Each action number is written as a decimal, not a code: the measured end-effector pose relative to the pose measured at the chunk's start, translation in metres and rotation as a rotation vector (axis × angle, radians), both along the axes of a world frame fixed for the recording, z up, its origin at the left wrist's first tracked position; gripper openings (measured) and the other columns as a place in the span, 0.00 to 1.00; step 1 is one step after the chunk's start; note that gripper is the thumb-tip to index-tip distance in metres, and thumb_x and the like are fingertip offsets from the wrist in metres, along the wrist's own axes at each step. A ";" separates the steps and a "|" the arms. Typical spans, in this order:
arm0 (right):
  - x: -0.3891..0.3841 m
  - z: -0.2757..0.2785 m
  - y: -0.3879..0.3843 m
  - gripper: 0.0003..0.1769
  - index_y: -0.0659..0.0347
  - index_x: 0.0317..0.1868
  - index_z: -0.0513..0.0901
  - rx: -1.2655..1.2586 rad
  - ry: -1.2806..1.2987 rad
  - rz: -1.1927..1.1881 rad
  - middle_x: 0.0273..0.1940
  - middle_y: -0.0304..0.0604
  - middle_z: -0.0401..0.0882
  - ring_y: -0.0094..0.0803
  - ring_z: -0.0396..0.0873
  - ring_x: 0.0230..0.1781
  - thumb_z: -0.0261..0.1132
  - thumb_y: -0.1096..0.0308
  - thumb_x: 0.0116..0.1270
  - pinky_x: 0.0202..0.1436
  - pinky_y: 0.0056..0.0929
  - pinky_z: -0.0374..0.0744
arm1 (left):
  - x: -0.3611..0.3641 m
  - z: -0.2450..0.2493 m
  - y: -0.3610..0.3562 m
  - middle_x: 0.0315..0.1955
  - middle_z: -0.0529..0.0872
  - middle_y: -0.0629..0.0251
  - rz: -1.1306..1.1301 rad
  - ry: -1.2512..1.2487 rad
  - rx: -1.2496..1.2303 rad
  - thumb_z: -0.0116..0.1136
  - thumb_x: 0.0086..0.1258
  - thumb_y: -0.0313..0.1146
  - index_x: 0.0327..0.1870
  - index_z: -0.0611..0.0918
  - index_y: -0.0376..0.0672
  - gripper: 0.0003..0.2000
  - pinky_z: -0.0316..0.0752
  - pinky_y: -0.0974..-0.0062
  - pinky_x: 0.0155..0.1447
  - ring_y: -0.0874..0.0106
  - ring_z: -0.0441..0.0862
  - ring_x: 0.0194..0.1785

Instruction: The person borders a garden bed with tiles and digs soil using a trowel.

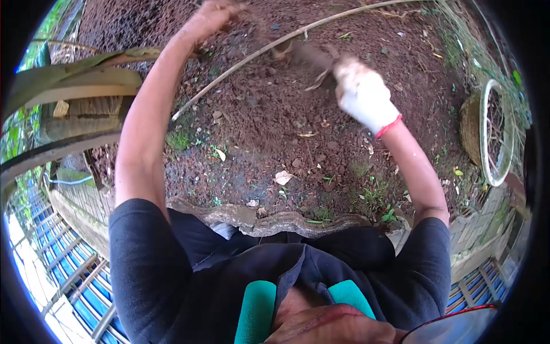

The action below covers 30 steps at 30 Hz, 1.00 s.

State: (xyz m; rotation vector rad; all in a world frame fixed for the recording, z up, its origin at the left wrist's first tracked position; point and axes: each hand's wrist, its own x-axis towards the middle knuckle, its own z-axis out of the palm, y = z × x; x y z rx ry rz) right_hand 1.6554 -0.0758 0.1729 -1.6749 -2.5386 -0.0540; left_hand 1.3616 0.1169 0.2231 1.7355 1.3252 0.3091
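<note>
My right hand [364, 94], in a white glove with a red cuff and soiled fingers, is closed round a dark-bladed hand tool [314, 57]. The tool is smeared by motion, so its exact kind does not show. It points left over loose brown soil [258, 123]. My bare left hand [216, 14] reaches out over the soil at the top of the view; its fingers are blurred. A long thin stick [252, 56] slants across the ground between my two hands. Dry leaf bits lie near the tool.
A pot with a pale rim [491, 135] stands tilted at the right. Wooden pieces [86, 92] and a curved strip crowd the left side. Wavy edging [275, 223] runs along the bed in front of my body. A dry leaf [283, 178] and small weeds dot the soil.
</note>
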 end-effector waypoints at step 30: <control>-0.082 -0.026 -0.021 0.13 0.71 0.41 0.82 0.173 0.331 0.332 0.26 0.51 0.83 0.46 0.85 0.28 0.59 0.71 0.61 0.32 0.45 0.83 | 0.002 -0.129 -0.181 0.60 0.71 0.38 0.559 -0.031 0.722 0.52 0.79 0.44 0.72 0.66 0.30 0.29 0.65 0.51 0.67 0.43 0.70 0.62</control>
